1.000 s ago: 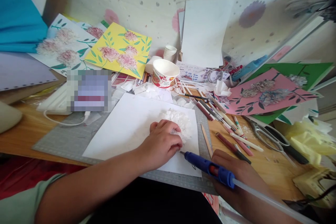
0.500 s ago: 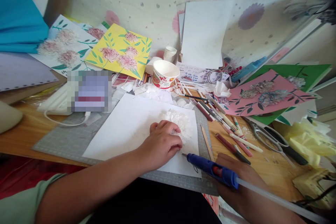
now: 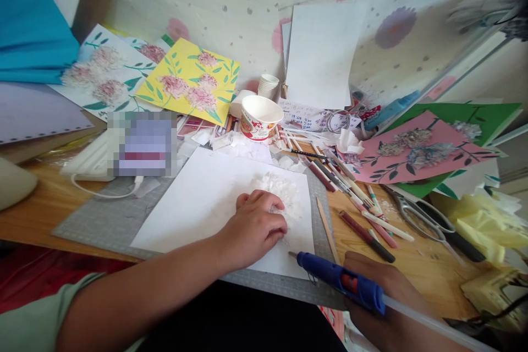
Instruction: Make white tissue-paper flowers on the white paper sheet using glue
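On a white sheet of paper (image 3: 181,203) lies a ruffled white paper flower (image 3: 289,190). My left hand (image 3: 259,223) rests over the flower's near left side, its fingers curled in and pressed together at its edge. Whatever is between those fingertips is hidden. My right hand (image 3: 391,302) grips a blue hot glue gun (image 3: 342,280), its nozzle pointing left toward the left fingertips, a short way off. A thin thread, seemingly of glue, shows between nozzle and fingers. From the gun's back runs a long translucent glue stick (image 3: 429,323).
A grey cutting mat (image 3: 99,220) lies under the sheet. Pens and markers (image 3: 365,231), a wooden stick (image 3: 327,231) and scissors (image 3: 424,220) lie right. A paper bowl (image 3: 260,118) stands behind. Flower pictures (image 3: 225,74) lean back left; a phone (image 3: 144,146) stands left.
My right hand has drawn the glue gun slightly right and toward me, away from the left fingertips. My left hand stays in place on the flower.
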`<state>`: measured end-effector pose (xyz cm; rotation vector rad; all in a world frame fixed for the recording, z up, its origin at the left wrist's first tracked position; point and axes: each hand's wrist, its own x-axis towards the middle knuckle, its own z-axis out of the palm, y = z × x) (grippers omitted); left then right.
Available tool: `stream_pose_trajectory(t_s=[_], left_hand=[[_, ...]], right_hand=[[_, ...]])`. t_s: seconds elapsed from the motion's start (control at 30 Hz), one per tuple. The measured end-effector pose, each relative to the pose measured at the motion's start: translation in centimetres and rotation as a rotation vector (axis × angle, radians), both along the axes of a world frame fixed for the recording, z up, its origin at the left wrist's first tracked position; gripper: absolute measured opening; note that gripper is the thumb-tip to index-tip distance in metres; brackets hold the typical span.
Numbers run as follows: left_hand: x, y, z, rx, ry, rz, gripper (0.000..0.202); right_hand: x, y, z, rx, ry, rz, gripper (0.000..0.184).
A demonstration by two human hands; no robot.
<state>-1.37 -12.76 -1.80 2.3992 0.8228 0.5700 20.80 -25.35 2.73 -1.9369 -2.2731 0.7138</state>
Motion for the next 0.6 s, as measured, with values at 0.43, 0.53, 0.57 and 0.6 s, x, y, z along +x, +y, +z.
stream_pose_trajectory(t_s=[0.43, 0.53, 0.57, 0.6], left_hand=[[-0.1, 0.0, 0.0, -0.016, 0.0, -0.001, 0.011], [-0.1, 0.0, 0.0, -0.014, -0.004, -0.002, 0.011], [-0.1, 0.0, 0.0, -0.016, -0.003, -0.001, 0.011], [-0.1, 0.0, 0.0, -0.018, -0.004, -0.001, 0.011]], right_hand=[[-1.0, 0.6, -0.1, -0.053, -0.032, -0.001, 0.015], [-1.1, 1.0, 0.3, -0.035, 0.003, 0.023, 0.015], [-1.2, 1.1, 0.5, -0.029, 0.011, 0.029, 0.015], [-1.2, 1.2, 0.6, -0.023, 0.009, 0.03, 0.015]])
